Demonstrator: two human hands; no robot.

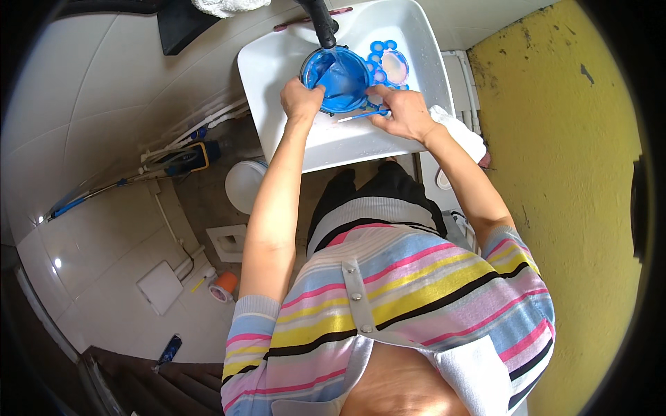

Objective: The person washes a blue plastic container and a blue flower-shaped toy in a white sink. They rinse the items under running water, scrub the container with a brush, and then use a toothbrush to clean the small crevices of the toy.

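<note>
A blue bowl smeared with blue paint sits in a white basin under a black tap. My left hand grips the bowl's left rim. On the bowl's right side my right hand touches its rim, and a thin blue-tipped brush lies just by its fingers. A round paint palette with blue wells lies in the basin behind the bowl.
A yellow wall stands close on the right. A white cloth lies by the basin's right edge. Below on the tiled floor are a white bucket, an orange tape roll and a cleaning tool by the pipes.
</note>
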